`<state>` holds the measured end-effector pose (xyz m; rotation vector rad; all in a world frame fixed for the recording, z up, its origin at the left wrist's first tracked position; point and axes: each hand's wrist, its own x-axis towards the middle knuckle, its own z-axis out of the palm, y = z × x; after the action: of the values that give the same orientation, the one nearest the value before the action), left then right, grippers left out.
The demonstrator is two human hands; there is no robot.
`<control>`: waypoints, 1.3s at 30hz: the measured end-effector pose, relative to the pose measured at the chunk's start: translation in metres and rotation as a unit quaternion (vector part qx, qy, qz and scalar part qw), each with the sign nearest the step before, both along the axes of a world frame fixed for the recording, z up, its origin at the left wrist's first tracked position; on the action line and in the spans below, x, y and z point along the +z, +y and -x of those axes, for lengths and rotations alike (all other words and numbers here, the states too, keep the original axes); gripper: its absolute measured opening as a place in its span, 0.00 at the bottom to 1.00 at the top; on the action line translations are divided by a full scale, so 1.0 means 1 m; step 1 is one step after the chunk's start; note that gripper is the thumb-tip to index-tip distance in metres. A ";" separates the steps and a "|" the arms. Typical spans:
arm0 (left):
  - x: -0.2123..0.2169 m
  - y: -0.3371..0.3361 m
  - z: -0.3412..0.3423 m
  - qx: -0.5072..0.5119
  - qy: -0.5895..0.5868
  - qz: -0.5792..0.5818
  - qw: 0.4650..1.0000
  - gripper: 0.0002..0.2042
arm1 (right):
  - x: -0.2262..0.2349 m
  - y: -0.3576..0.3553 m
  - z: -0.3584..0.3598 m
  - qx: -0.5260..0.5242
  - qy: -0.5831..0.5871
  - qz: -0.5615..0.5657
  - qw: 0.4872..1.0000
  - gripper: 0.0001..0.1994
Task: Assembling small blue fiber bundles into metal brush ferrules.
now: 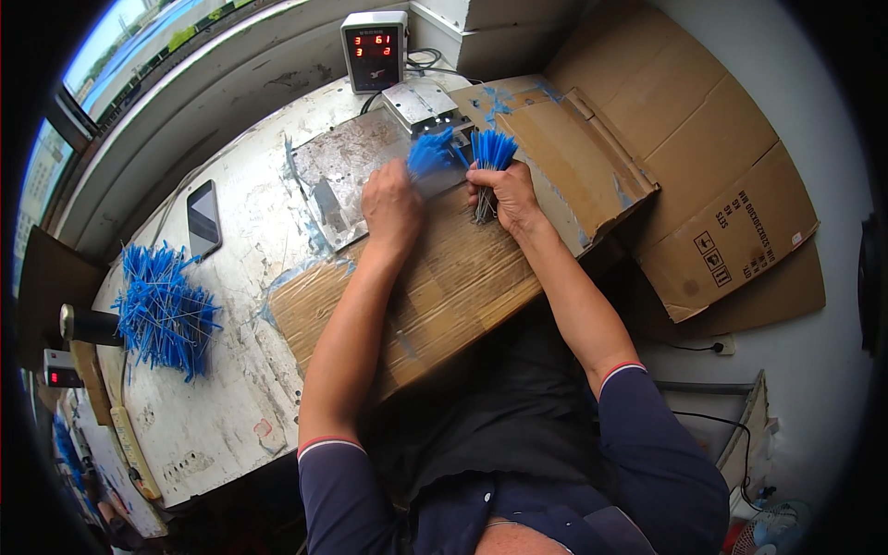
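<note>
Lengthwise, right bundle point(491, 155), blue tips point(493, 141) outward, left bundle point(432, 154) perhaps slanting

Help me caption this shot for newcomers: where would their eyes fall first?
Probably on the bright blue bunch gripped in the right hand, with a second, blurred blue bunch at the left hand. Next come the spiky blue pile on the left of the table and the red digits glowing on a box at the back.
</note>
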<state>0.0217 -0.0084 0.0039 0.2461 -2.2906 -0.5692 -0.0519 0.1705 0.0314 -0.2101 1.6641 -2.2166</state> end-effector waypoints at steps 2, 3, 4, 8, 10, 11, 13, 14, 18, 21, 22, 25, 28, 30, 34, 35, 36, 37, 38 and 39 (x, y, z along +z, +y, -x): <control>-0.002 0.000 0.001 -0.004 0.016 0.043 0.999 0.05 | 0.000 -0.001 0.001 -0.002 -0.001 -0.005 1.000 0.06; -0.002 0.000 0.002 -0.005 0.017 0.043 0.999 0.05 | 0.000 -0.002 0.001 -0.005 -0.001 -0.011 1.000 0.07; -0.003 0.000 0.002 0.005 0.006 0.038 0.999 0.05 | 0.000 -0.004 0.001 -0.005 -0.001 -0.011 1.000 0.07; -0.004 -0.001 0.003 0.043 -0.024 -0.020 0.999 0.07 | -0.001 -0.014 0.004 -0.027 0.030 -0.054 0.998 0.08; -0.003 -0.002 0.002 0.060 -0.020 -0.068 0.996 0.07 | -0.003 -0.019 0.006 -0.024 0.042 -0.060 0.997 0.09; -0.001 -0.002 0.002 0.074 -0.016 -0.115 0.990 0.07 | -0.003 -0.022 0.007 -0.042 0.046 -0.075 0.995 0.08; 0.001 -0.002 0.001 0.076 -0.034 -0.111 0.990 0.07 | -0.004 -0.025 0.011 -0.061 0.050 -0.091 0.993 0.07; 0.001 -0.003 0.001 0.068 -0.020 -0.123 0.990 0.07 | -0.004 -0.028 0.013 -0.067 0.065 -0.101 0.990 0.07; 0.000 -0.005 0.001 0.063 0.001 -0.129 0.990 0.09 | -0.005 -0.036 0.017 -0.105 0.084 -0.150 0.979 0.06; 0.000 -0.004 0.002 0.077 0.015 -0.116 0.990 0.09 | -0.003 -0.039 0.017 -0.107 0.080 -0.191 0.972 0.07; 0.000 -0.004 0.002 0.077 0.014 -0.117 0.990 0.09 | -0.003 -0.038 0.016 -0.108 0.080 -0.192 0.972 0.07; -0.002 -0.006 0.002 0.065 0.052 -0.095 0.992 0.08 | 0.000 -0.038 0.012 -0.087 0.065 -0.150 0.983 0.07; -0.002 -0.004 0.002 0.055 0.029 -0.095 0.994 0.08 | 0.002 -0.035 0.008 -0.098 0.044 -0.114 0.988 0.06; -0.002 -0.005 0.001 0.033 -0.010 -0.079 0.996 0.08 | 0.000 -0.031 0.007 -0.077 0.031 -0.049 0.995 0.06; 0.000 -0.002 0.001 0.022 -0.045 -0.071 0.996 0.08 | -0.004 -0.022 0.006 -0.084 0.010 0.001 0.996 0.06; 0.001 -0.003 0.000 0.017 -0.040 -0.075 0.996 0.08 | -0.005 -0.021 0.006 -0.079 0.009 0.009 0.997 0.06; 0.001 -0.003 0.000 0.012 -0.035 -0.079 0.996 0.08 | -0.006 -0.020 0.006 -0.074 0.009 0.017 0.997 0.06; 0.001 -0.003 -0.001 0.012 -0.035 -0.079 0.996 0.08 | -0.006 -0.019 0.005 -0.074 0.009 0.017 0.997 0.06; 0.001 -0.003 -0.001 0.012 -0.036 -0.081 0.996 0.08 | -0.006 -0.019 0.004 -0.066 0.010 0.016 0.998 0.06; 0.001 -0.003 -0.001 0.012 -0.037 -0.082 0.996 0.08 | -0.006 -0.018 0.004 -0.057 0.012 0.015 0.998 0.07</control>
<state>0.0223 -0.0111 0.0048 0.3796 -2.3105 -0.7495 -0.0557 0.1523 0.0251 -0.1536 1.6960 -2.3311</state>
